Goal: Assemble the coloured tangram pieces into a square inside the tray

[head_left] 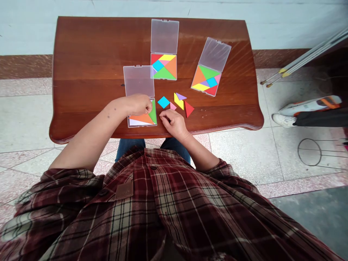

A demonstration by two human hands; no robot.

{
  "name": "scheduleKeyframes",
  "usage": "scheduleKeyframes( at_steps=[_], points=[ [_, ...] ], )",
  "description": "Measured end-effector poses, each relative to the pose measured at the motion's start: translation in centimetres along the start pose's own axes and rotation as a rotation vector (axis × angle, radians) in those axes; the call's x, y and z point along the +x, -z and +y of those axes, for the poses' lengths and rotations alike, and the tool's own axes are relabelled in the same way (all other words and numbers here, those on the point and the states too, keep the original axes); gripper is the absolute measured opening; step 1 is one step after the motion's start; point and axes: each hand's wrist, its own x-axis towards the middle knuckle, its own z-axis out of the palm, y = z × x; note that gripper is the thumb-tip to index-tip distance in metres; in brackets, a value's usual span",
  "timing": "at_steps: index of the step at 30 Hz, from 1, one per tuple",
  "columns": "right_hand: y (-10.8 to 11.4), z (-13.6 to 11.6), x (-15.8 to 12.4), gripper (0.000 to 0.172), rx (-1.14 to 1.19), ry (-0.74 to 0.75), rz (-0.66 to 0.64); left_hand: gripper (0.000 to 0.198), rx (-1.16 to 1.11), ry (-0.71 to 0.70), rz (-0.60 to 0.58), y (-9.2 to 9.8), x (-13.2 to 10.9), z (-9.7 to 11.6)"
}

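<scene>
My left hand (pixel 140 104) is closed over the near open tangram case (pixel 143 126), its curled fingers by the green triangle (pixel 153 111) and covering part of the tray. An orange triangle (pixel 141 118) also lies in that tray. Just right of the case, my right hand (pixel 175 124) is curled at the table's front, thumb and forefinger close together, with no piece visible in it. Beyond it lie a blue square (pixel 163 102), a pink triangle (pixel 173 106), a yellow parallelogram (pixel 178 101), a purple triangle (pixel 181 96) and a red triangle (pixel 188 108).
Two more open cases hold tangram pieces: one at the back middle (pixel 164 66), one tilted at the right (pixel 206 80). All stand on a brown wooden table (pixel 95 47). Crutches (pixel 307 54) lean at the right; another person's shoe (pixel 284 120) is on the floor.
</scene>
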Motion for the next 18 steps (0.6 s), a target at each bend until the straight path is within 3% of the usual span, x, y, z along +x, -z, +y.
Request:
scheduleKeyframes(
  at_steps=[5,10,14,18],
  points=[
    [0.0,0.0,0.0,0.017,0.004,0.02,0.012,0.022,0.061,-0.012,-0.011,-0.4,0.1,-0.2],
    [0.0,0.1,0.0,0.016,-0.002,0.008,0.0,0.013,0.235,-0.145,-0.035,-0.6,0.5,-1.1],
    [-0.2,0.3,-0.1,0.016,0.009,0.034,0.025,0.015,0.351,-0.233,-0.068,0.0,0.4,-1.5],
    [-0.2,0.4,-0.1,0.016,0.001,0.03,0.024,0.021,0.366,-0.233,-0.067,1.0,0.0,-1.8]
  ],
)
